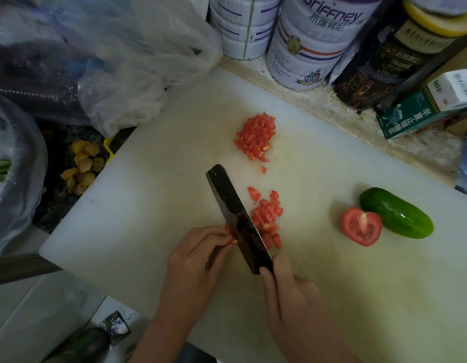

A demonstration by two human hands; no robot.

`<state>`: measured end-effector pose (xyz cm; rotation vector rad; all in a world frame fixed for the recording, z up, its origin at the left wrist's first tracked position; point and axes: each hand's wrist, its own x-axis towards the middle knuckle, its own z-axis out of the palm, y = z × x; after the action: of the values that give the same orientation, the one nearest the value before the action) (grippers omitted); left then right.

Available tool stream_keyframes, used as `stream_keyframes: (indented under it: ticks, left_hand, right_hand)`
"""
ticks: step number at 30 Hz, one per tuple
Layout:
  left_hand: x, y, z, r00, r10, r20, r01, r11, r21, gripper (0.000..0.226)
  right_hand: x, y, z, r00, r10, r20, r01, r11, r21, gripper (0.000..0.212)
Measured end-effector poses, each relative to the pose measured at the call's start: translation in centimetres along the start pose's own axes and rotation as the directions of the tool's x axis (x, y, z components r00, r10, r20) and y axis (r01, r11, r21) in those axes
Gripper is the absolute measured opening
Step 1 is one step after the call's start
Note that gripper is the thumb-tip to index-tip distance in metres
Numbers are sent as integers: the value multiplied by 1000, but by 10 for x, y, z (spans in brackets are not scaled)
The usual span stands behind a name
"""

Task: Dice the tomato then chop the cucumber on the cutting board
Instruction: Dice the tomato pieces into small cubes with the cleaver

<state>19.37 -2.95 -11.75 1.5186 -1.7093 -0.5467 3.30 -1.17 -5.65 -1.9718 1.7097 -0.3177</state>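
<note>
Head view: glossy oblong cucumber [396, 213], smooth white board [175, 179]

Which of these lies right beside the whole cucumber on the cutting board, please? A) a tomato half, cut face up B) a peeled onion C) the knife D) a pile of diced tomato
A: the tomato half lies cut face up right next to the cucumber at the right of the cutting board, while the diced tomato and the knife are farther left.
</note>
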Motion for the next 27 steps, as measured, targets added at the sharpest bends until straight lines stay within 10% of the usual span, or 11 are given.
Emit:
stream_keyframes:
  ticks: [8,27]
  left_hand:
    - [-1,-1,1,1000,27,7,-28,999,28,19]
    - [-5,-2,4,993,-81,-86,85,995,46,23]
  right_hand:
    - [-3,-11,18,995,63,-76,-82,952,-293,38]
    - [-18,4,12,999,43,-10,-44,995,-92,33]
